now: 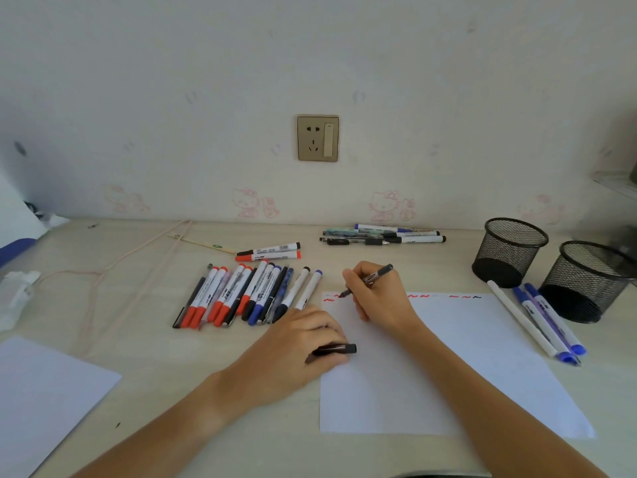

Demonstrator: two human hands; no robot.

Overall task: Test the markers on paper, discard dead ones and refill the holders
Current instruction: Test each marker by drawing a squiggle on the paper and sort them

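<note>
My right hand (375,298) grips a dark pen (374,277) with its tip on the top left of the white test sheet (448,357), beside red squiggles (329,300). My left hand (303,339) rests at the sheet's left edge and holds the pen's black cap (339,349). A row of several red, black and blue markers (248,294) lies left of the sheet. Two empty black mesh holders (510,250) (589,281) stand at the right.
Three markers (541,319) lie between the sheet and the holders. Another pen group (382,234) and two markers (269,253) lie near the wall. A second sheet (41,391) is at lower left, with a pink cord (138,260) and crumpled tissue (15,294).
</note>
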